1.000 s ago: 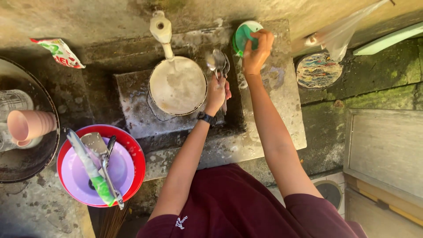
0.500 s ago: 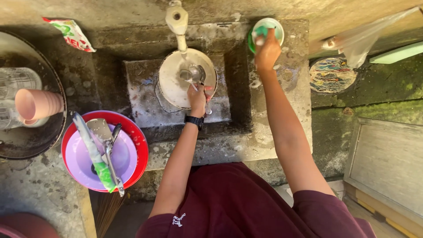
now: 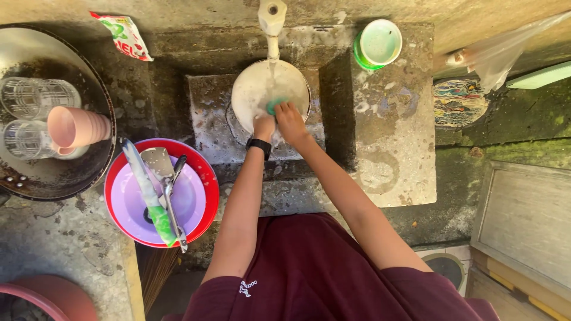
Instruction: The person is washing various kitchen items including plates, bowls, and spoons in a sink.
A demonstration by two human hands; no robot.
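Both hands meet over a white round basin [image 3: 250,95] in the concrete sink, under a white tap [image 3: 272,18]. My left hand [image 3: 263,126], with a black watch on its wrist, is closed in a fist; the spoons it held a moment ago are hidden behind the hands. My right hand [image 3: 291,119] presses a green sponge [image 3: 273,107] against the left hand's grip. A green tub of dish soap [image 3: 380,41] stands open on the concrete ledge at the back right, apart from both hands.
A red basin [image 3: 202,169] at the left holds a purple plate, a spatula and utensils. A dark round tray [image 3: 35,178] carries glasses and pink cups. A detergent sachet [image 3: 122,35], a patterned disc [image 3: 458,101] and a plastic bag [image 3: 493,53] lie around the sink.
My right hand left the green soap tub and came down with the sponge to my left hand over the white basin. The view shifted, so everything sits further right.
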